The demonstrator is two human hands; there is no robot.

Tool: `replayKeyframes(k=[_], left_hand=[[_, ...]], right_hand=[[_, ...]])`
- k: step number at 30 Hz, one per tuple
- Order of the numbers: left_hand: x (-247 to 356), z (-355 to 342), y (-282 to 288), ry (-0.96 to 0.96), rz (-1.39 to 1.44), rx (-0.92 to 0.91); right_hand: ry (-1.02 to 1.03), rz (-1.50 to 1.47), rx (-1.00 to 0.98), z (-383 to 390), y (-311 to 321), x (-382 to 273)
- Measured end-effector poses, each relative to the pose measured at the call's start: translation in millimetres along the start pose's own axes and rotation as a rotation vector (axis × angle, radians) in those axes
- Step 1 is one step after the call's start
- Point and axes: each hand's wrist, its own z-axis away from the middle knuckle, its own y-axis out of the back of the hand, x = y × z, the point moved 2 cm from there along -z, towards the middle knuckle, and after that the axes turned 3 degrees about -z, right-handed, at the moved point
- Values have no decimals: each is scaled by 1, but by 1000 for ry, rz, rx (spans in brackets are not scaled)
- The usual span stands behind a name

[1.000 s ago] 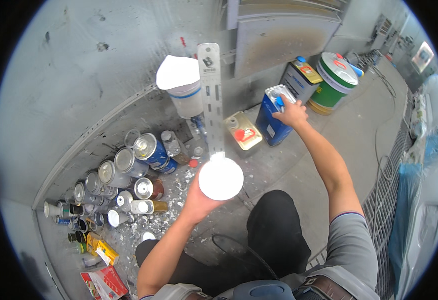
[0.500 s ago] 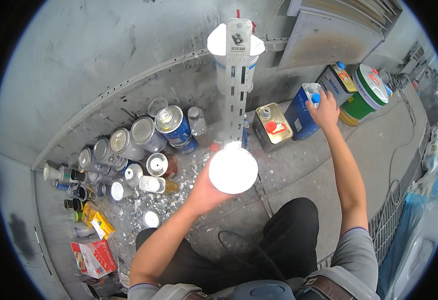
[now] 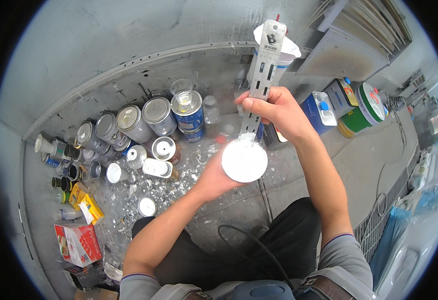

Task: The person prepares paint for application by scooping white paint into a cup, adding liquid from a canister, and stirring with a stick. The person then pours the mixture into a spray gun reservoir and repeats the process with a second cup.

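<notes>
My left hand (image 3: 217, 175) is wrapped round the side of a cup of white paint (image 3: 244, 161). A long slotted metal mixing ruler (image 3: 264, 62) stands in the cup, its lower end coated in white. The fingers and thumb of my right hand (image 3: 274, 107) are closed on the ruler above the cup. Behind the ruler's upper part is a white bucket (image 3: 285, 55) with a pale liner over its rim. A rectangular metal can (image 3: 274, 137) is mostly hidden by my right hand and forearm.
Paint cans (image 3: 159, 115) line the wall on the left, with cups and a red box (image 3: 79, 244) nearer. At the right stand a blue can (image 3: 319, 112) and a green-and-white bucket (image 3: 363, 111). A black hose (image 3: 259, 240) crosses my lap.
My right hand has left the blue can's cap, moved left and taken hold of the ruler. The ruler now leans further right. My left hand still holds the cup.
</notes>
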Motion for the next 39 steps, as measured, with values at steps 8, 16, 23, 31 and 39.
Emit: replayKeyframes(k=[8,16,23,31,39], left_hand=[[-12,8,24,2,-14,56],[-21,8,50,-68,-84,138],[-19,9,61,-65,-76,154],[-22,14,67,-26,-63,167],[-20,10,69,-25,-76,219]], right_hand=[[153,351,-45,39,-39,-21],[312,765,-145,53,-67,-19],[407,602,-2,46,-76,-37],[487,622,49,33,-75,-44],[295,565,199,22,-85,-19]])
